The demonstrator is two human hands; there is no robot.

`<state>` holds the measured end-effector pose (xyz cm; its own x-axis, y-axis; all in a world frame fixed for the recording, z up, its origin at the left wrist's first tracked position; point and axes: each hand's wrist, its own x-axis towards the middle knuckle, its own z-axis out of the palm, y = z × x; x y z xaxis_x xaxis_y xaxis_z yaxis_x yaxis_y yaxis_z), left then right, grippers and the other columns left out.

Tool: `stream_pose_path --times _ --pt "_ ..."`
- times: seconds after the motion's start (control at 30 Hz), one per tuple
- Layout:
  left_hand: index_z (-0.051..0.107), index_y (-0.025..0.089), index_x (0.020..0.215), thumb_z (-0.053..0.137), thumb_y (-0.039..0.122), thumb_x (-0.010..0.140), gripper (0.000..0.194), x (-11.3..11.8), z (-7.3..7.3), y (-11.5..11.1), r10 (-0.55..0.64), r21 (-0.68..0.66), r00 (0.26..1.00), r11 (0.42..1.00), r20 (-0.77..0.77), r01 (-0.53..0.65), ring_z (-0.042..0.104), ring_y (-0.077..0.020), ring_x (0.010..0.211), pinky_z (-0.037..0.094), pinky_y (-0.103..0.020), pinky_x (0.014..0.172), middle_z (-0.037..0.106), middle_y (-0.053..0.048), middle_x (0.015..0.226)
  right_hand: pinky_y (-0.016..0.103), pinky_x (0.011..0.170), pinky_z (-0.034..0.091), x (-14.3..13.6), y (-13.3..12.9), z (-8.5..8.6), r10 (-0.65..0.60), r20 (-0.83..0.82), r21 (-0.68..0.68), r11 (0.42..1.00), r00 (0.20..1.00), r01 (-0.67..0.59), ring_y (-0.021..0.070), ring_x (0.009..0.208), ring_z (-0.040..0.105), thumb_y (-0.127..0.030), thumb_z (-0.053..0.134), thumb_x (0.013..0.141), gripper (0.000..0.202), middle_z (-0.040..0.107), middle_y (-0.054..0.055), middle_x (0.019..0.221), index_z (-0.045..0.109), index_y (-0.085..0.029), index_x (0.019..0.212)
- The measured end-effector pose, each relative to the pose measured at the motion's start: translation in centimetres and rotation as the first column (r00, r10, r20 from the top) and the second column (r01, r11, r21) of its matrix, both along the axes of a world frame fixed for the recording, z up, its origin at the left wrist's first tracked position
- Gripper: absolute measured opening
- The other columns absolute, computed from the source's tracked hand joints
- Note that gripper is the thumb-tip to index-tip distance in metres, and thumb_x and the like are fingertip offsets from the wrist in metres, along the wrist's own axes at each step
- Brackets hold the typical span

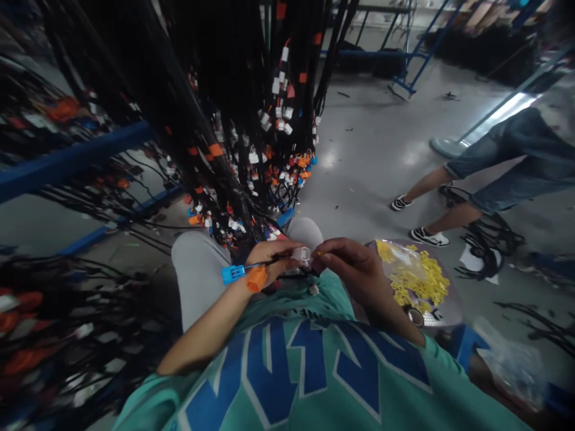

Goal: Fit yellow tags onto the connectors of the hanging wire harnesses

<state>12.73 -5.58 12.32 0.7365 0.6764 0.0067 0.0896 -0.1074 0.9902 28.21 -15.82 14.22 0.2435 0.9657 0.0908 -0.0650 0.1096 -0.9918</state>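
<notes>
Your left hand (pixel 274 256) pinches a white connector (pixel 300 254) over your lap, grip closed; your right hand (pixel 354 263) presses a small yellow clip (pixel 318 254) toward it, mid-insertion. Next likely calls for careful alignment. Spare yellow clips (pixel 420 278) lie in a tray (pixel 451 311) at your right.

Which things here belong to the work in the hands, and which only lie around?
In hand:
- left hand and right hand, together on the white connector
- blue connector and orange connector at the left wrist
- yellow parts on the tray

Lying about:
- hanging wire harnesses
- blue rack
- another person's legs
</notes>
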Motion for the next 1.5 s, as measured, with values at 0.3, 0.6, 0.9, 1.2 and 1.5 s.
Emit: stream_pose_path --times 0.3,0.6,0.9,1.2,1.5 --pt "0.067 0.016 0.107 0.058 0.036 0.081 0.034 -1.1 0.3 0.1 -0.145 0.188 0.986 0.969 -0.081 0.158 0.062 -0.0178 0.087 0.046 -0.024 0.077 0.070 -0.004 0.095 0.026 0.066 0.047 -0.8 0.7 -0.3 0.013 0.150 0.151 0.988 0.989 -0.035 0.0132 0.074 0.058 -0.029 0.067 0.079 0.006 0.063 0.002 0.078 0.068 -0.023 0.078" --pt "0.062 0.021 0.116 0.048 0.041 0.086 0.038 -1.5 0.0 0.5 -0.193 0.336 0.969 0.912 -0.151 0.234 0.061 -0.0178 0.092 0.044 -0.024 0.078 0.069 -0.003 0.098 0.026 0.067 0.045 -0.9 1.0 -1.4 0.048 0.075 0.130 0.990 0.996 -0.058 0.0129 0.075 0.056 -0.031 0.067 0.078 0.007 0.060 0.000 0.077 0.068 -0.025 0.081" --pt "0.062 0.012 0.116 0.049 0.038 0.087 0.041 -1.4 -0.1 0.5 -0.214 0.318 0.974 0.921 -0.072 0.226 0.063 -0.0189 0.093 0.044 -0.023 0.078 0.069 -0.008 0.101 0.024 0.050 0.045 -1.3 1.0 -0.5 -0.015 -0.193 0.013 1.000 0.981 0.017 0.0102 0.054 0.053 -0.039 0.069 0.074 0.020 0.060 -0.002 0.068 0.059 -0.021 0.076" --pt "0.066 0.016 0.106 0.055 0.033 0.082 0.032 -1.2 -0.2 0.6 -0.227 0.230 0.974 0.948 0.001 0.221 0.063 -0.0170 0.080 0.046 -0.023 0.071 0.071 -0.004 0.090 0.025 0.059 0.051 -0.4 0.2 -0.6 0.018 -0.031 0.001 1.000 0.999 -0.018 0.0112 0.061 0.060 -0.029 0.068 0.076 0.009 0.067 0.000 0.072 0.067 -0.021 0.080" --pt "0.067 0.015 0.105 0.055 0.033 0.081 0.032 -1.3 0.4 0.4 -0.184 0.162 0.983 0.969 -0.021 0.185 0.062 -0.0181 0.083 0.046 -0.024 0.074 0.070 -0.005 0.091 0.026 0.059 0.047 -0.8 0.3 0.1 -0.064 0.272 0.088 0.995 0.960 0.041 0.0126 0.061 0.058 -0.031 0.063 0.080 0.011 0.063 0.000 0.067 0.065 -0.021 0.076"
